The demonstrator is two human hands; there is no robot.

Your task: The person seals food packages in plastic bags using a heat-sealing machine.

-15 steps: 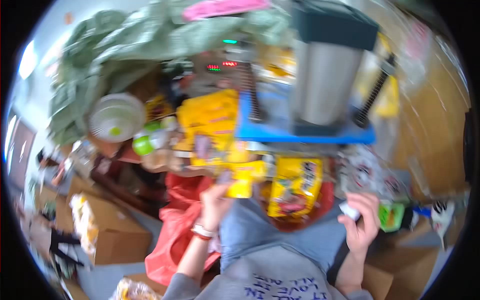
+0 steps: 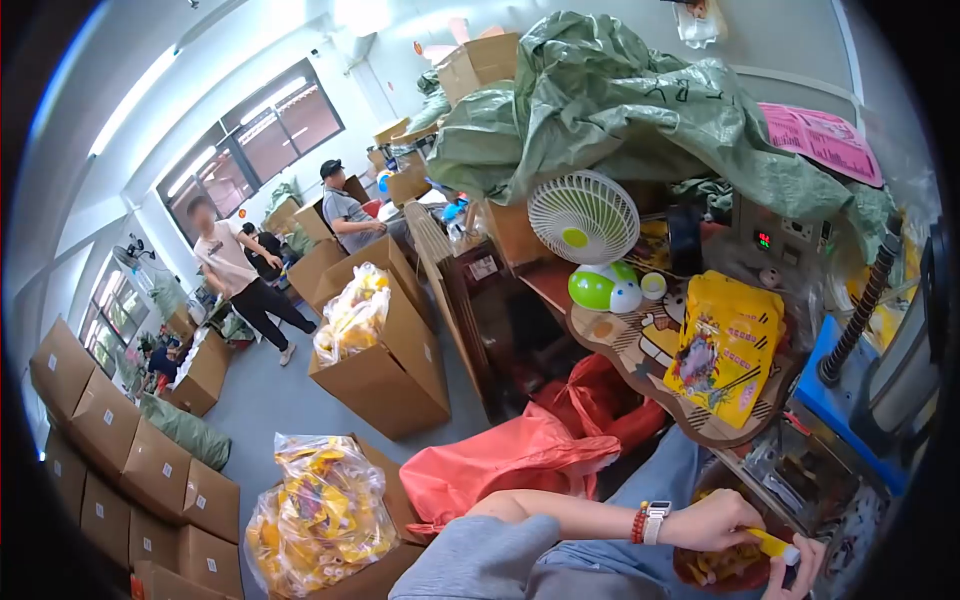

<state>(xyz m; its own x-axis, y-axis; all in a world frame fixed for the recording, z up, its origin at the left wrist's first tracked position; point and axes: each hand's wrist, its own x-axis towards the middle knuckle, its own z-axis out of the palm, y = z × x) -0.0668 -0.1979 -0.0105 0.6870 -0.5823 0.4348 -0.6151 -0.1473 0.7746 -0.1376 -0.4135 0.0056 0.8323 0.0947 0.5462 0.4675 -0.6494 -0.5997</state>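
My left hand (image 2: 712,522), with a watch and a red bracelet at the wrist, is closed on one end of a small yellow item (image 2: 768,544) at the lower right. My right hand (image 2: 797,570) has its fingers on the white end of that item, partly cut off by the frame's lower edge. Below the hands, between my legs, is a red container (image 2: 690,568) with yellow packets in it. Yellow printed bags (image 2: 728,345) lie on a patterned board (image 2: 610,330) above my hands.
A green and white fan (image 2: 583,222) stands behind the board. The blue press base (image 2: 840,400) is at the right. Red plastic sacks (image 2: 510,455) lie left of my arm. Open cartons (image 2: 385,385) hold bagged yellow packets. A person (image 2: 235,260) walks at the left; another sits farther back.
The view has swung left, so cartons and people now show and the press sits at the right edge. My hands, apart before, have come together at the yellow item.
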